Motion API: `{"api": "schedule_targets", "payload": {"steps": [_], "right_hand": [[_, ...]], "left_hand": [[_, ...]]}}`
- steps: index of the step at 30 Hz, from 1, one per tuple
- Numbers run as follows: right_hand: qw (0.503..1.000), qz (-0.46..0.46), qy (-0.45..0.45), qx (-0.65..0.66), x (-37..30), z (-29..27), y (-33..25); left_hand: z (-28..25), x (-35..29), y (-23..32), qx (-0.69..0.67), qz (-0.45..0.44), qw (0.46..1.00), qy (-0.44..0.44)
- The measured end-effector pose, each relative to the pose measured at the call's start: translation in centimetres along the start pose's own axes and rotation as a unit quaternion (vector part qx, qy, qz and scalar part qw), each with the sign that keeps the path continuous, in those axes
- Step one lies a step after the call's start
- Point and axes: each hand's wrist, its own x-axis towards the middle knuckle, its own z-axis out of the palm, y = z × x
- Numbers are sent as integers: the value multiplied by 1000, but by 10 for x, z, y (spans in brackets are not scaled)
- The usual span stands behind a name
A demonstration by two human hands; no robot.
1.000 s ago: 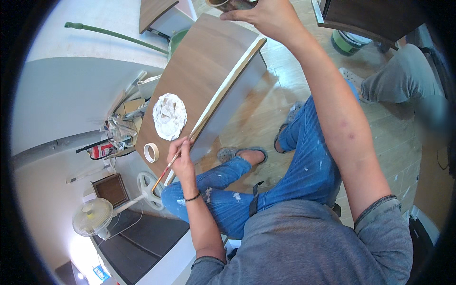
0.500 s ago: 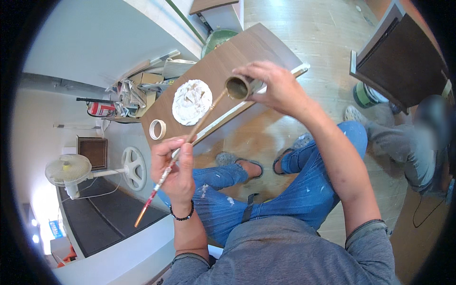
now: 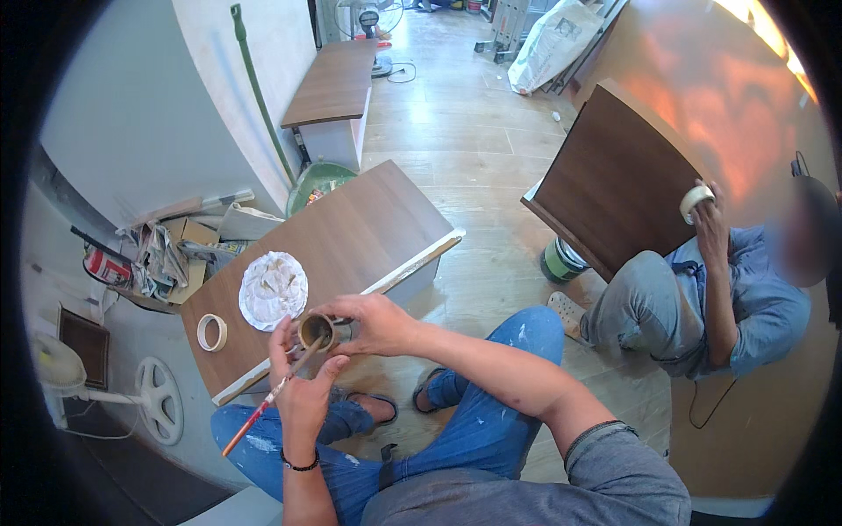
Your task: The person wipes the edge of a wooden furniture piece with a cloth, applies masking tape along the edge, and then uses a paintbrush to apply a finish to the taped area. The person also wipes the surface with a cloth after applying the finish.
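My right hand is wrapped round a small open can, tilted so that its mouth and brownish inside show. A slim paintbrush with a reddish, paint-marked handle rests in my left hand, its upper end reaching into the can's mouth. The bristles are hidden inside. Fingers of my left hand lie close against the can's left side. Just beyond the can, a round white crumpled cover with brown smudges lies on the brown wooden panel. A roll of masking tape sits near the panel's left end.
At right a person holds a tape roll beside a dark brown cabinet piece; a paint can stands under it. Far left are a white fan, a fire extinguisher and papers. A green dustpan lies behind the panel.
My view has swung up and right, showing more floor and the other person. My hands have come together, and the can is lower and nearer me, with the brush end in it.
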Motion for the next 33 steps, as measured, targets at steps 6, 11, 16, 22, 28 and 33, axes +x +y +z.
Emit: {"api": "schedule_targets", "payload": {"steps": [6, 11, 16, 22, 28, 33], "right_hand": [[998, -19, -25, 47, -2, 35, -12], [995, -27, -76, 66, 4, 46, -41], [997, 11, -75, 0, 33, 39, -82], [992, -93, 20, 89, 85, 16, -78], [993, -76, 57, 71, 86, 16, -78], [996, 31, 80, 10, 46, -6, -49]], "left_hand": [[-15, -10, -12, 10, -35, 999, 11], [-66, -34, 8, 78, -9, 993, 86], [-159, -79, 13, 202, 9, 947, 250], [-229, -148, -39, 261, -42, 883, 387], [-215, -255, -179, 236, -184, 864, 406], [-164, -314, -296, 43, -313, 828, 462]]}}
